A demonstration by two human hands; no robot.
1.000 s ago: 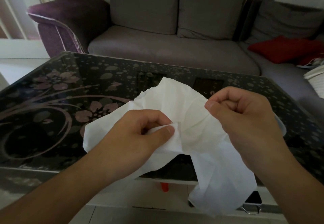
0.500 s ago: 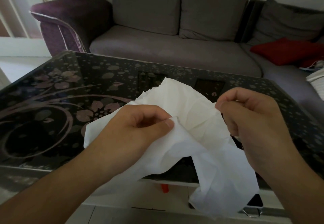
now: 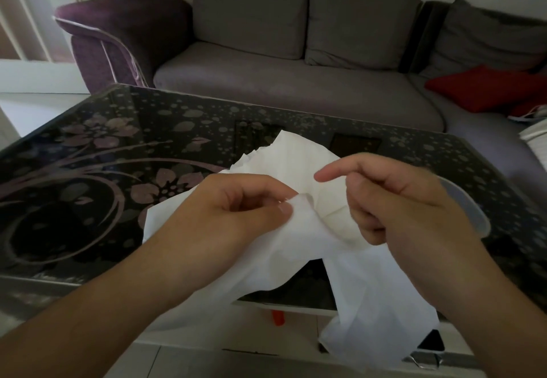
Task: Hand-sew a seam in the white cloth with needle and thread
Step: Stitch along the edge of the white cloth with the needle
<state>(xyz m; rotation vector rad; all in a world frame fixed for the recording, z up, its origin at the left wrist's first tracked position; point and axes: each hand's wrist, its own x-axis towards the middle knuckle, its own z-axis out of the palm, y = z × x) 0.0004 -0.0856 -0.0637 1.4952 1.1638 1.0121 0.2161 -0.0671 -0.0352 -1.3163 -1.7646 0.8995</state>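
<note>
Left hand: we are pinching a fold of the white cloth between thumb and curled fingers, just over the near edge of the table; this grip is holding as it was a second ago.

White cloth: we are keeping it bunched between the two hands, one corner rising beyond them, a long tail hanging below the right hand past the table edge.

Right hand: a second ago we were holding it as a closed fist raised off to the right; now we are bringing it in close beside the left thumb, forefinger reaching out leftward over the cloth, the other fingers curled against a fold. Whether they are gripping that fold, or a needle, we cannot tell; needle and thread are too fine to make out.

Judgement: we are probably finishing a pull of thread and returning to place the next stitch beside the pinched fold.
</note>
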